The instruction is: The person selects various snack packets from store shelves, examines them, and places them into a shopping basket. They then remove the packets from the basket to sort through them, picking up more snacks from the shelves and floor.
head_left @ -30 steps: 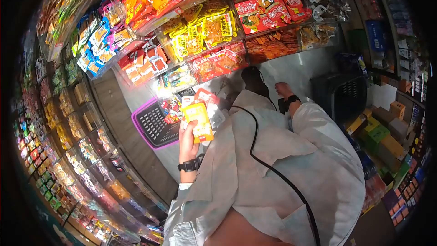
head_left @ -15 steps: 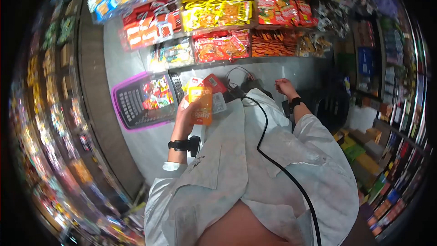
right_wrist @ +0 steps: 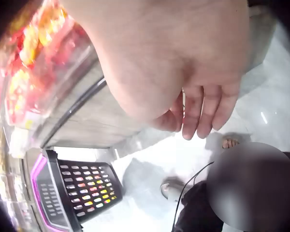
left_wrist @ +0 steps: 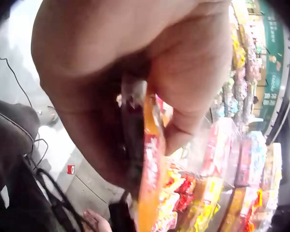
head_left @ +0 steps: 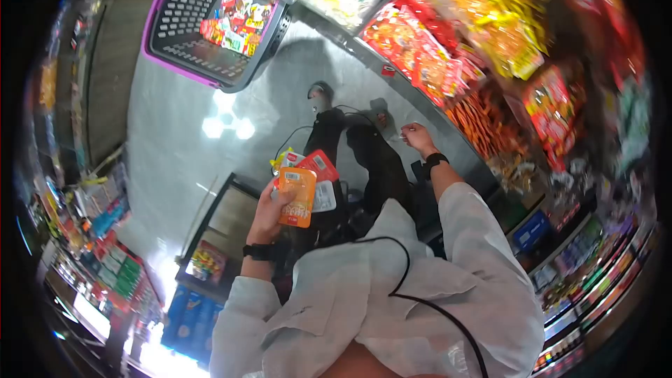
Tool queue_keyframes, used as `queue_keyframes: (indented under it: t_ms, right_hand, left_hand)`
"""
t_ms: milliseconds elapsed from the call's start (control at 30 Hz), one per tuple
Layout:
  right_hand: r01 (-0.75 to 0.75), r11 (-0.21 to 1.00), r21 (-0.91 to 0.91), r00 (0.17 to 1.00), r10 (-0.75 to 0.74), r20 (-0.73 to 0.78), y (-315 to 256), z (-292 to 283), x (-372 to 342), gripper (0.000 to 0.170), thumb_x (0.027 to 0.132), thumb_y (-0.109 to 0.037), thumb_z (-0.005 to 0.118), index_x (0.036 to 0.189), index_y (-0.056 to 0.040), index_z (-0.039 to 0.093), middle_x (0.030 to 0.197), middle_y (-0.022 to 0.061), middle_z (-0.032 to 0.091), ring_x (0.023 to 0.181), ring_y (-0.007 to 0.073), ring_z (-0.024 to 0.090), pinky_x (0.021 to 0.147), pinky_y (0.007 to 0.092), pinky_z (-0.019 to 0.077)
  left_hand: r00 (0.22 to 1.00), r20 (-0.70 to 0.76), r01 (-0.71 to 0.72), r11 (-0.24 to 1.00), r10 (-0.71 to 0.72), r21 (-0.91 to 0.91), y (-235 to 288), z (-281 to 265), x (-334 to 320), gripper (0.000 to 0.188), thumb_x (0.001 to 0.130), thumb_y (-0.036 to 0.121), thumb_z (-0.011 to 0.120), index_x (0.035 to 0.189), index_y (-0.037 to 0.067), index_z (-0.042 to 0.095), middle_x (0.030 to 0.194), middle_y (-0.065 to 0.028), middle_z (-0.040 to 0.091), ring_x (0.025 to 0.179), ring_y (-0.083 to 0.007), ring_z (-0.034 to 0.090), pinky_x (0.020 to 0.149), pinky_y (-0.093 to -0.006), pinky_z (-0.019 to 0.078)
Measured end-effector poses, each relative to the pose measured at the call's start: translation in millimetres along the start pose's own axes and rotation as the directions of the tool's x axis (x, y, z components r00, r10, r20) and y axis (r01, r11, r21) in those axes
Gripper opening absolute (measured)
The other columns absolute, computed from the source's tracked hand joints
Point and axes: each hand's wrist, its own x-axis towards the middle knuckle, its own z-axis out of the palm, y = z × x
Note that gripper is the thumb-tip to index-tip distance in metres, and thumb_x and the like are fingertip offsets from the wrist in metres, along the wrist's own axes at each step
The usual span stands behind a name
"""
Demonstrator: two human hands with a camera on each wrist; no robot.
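Note:
In the head view my left hand [head_left: 266,213] pinches several flat packets: an orange one [head_left: 297,198] on top, a red one [head_left: 319,164] and a whitish one [head_left: 324,197] behind it. The left wrist view shows the orange packet [left_wrist: 151,179] edge-on between thumb and fingers of the left hand [left_wrist: 121,72]. My right hand [head_left: 418,138] hangs over the floor near the shelf, holding nothing visible; its fingers [right_wrist: 209,110] dangle loosely in the right wrist view. A purple-rimmed basket [head_left: 148,24] stands on the floor, with colourful packets [head_left: 241,22] inside.
Bins of red packets [head_left: 413,52] and yellow packets [head_left: 490,10] line the upper right. A dark-framed case [head_left: 203,227] is at lower left. The wearer's legs [head_left: 378,161] stand on grey floor [head_left: 164,126], and a black cable [head_left: 448,311] crosses the shirt.
The head view has swung round, so the basket now appears higher up and the shelf bins to the right. The left hand still holds the packets; the right hand remains without anything visible in it.

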Motion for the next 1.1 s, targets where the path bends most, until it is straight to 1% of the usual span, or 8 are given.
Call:
queue_keyframes:
  t_ms: [233,367,567,700,733,933,1033,1100]
  right_hand:
    - [0.167,0.743,-0.649,0.983,-0.174,0.053,25.2,42.7,251.5,0.029,0.086,-0.025,0.068,0.110,-0.0090,0.073,0.098,0.0104,0.075,0.088,0.0232,0.072,0.080,0.0372,0.0557]
    - [0.226,0.657,-0.719,0.949,-0.315,0.010,23.7,58.8,359.6,0.024,0.084,-0.023,0.065,0.102,-0.0115,0.076,0.107,0.0158,0.074,0.107,0.0337,0.069,0.094,0.0425,0.0537]
    - [0.186,0.549,-0.815,0.952,-0.305,0.012,48.9,64.0,481.2,0.030,0.083,-0.013,0.065,0.112,-0.0103,0.071,0.120,0.0187,0.069,0.114,0.0379,0.065,0.099,0.0458,0.0508]
    - [0.170,0.475,-0.863,0.879,-0.469,-0.085,63.6,64.8,498.4,0.051,0.083,-0.010,0.066,0.132,-0.0074,0.054,0.126,0.0218,0.064,0.117,0.0430,0.061,0.100,0.0481,0.0500]
    - [0.105,0.495,-0.863,0.929,-0.359,-0.093,61.0,63.7,499.4,0.061,0.082,-0.011,0.068,0.137,-0.0066,0.044,0.131,0.0231,0.059,0.123,0.0429,0.057,0.099,0.0489,0.0504]
    - [-0.144,0.717,-0.682,0.739,-0.380,-0.556,75.3,101.9,496.4,0.046,0.084,-0.030,0.074,0.118,-0.0033,0.060,0.118,0.0231,0.067,0.112,0.0440,0.063,0.097,0.0483,0.0507]
    - [-0.128,0.525,-0.842,0.840,-0.395,-0.373,98.5,77.0,510.7,0.052,0.085,-0.043,0.073,0.120,-0.0072,0.061,0.119,0.0222,0.068,0.110,0.0418,0.064,0.094,0.0478,0.0520]
    - [-0.056,0.611,-0.789,0.900,-0.311,-0.305,97.0,85.8,492.1,0.054,0.085,-0.052,0.071,0.115,-0.0067,0.064,0.113,0.0217,0.069,0.105,0.0410,0.066,0.090,0.0479,0.0532]
  left_hand:
    - [0.977,0.162,0.168,0.966,-0.136,-0.197,-68.8,-71.9,163.5,0.059,0.088,-0.001,0.068,0.143,-0.002,0.046,0.123,-0.0122,0.066,0.110,-0.0214,0.068,0.095,-0.0355,0.0561]
    - [0.953,0.233,0.247,0.941,-0.194,-0.229,-111.7,-112.8,200.9,0.065,0.082,0.002,0.075,0.141,-0.002,0.048,0.123,-0.0110,0.067,0.110,-0.0197,0.068,0.096,-0.0341,0.0546]
    - [0.998,0.058,0.007,0.768,0.038,-0.641,-154.1,-149.9,195.3,0.067,0.066,0.003,0.083,0.126,-0.008,0.055,0.115,-0.0233,0.070,0.101,-0.0341,0.072,0.094,-0.0431,0.0569]
    - [0.977,0.212,0.126,0.785,0.008,-0.607,-134.9,-144.0,203.8,0.064,0.067,0.000,0.082,0.125,-0.011,0.055,0.116,-0.0310,0.068,0.105,-0.0390,0.071,0.095,-0.0457,0.0564]
    - [0.983,0.180,0.086,0.746,0.045,-0.660,-142.3,-149.0,201.9,0.062,0.068,-0.001,0.082,0.124,-0.011,0.057,0.115,-0.0324,0.068,0.104,-0.0410,0.071,0.094,-0.0474,0.0567]
    - [0.956,0.192,-0.003,0.658,0.224,-0.753,-157.8,-153.0,210.5,0.066,0.070,-0.006,0.078,0.131,-0.011,0.054,0.114,-0.0373,0.065,0.099,-0.0478,0.070,0.091,-0.0551,0.0568]
    - [0.971,0.178,0.030,0.660,0.159,-0.750,-156.5,-150.6,204.7,0.066,0.069,-0.005,0.079,0.130,-0.012,0.053,0.114,-0.0346,0.066,0.102,-0.0446,0.070,0.093,-0.0518,0.0565]
    - [0.976,0.203,0.095,0.699,0.073,-0.708,-140.5,-147.5,207.1,0.067,0.069,-0.004,0.080,0.130,-0.012,0.053,0.115,-0.0321,0.066,0.104,-0.0420,0.070,0.095,-0.0490,0.0559]
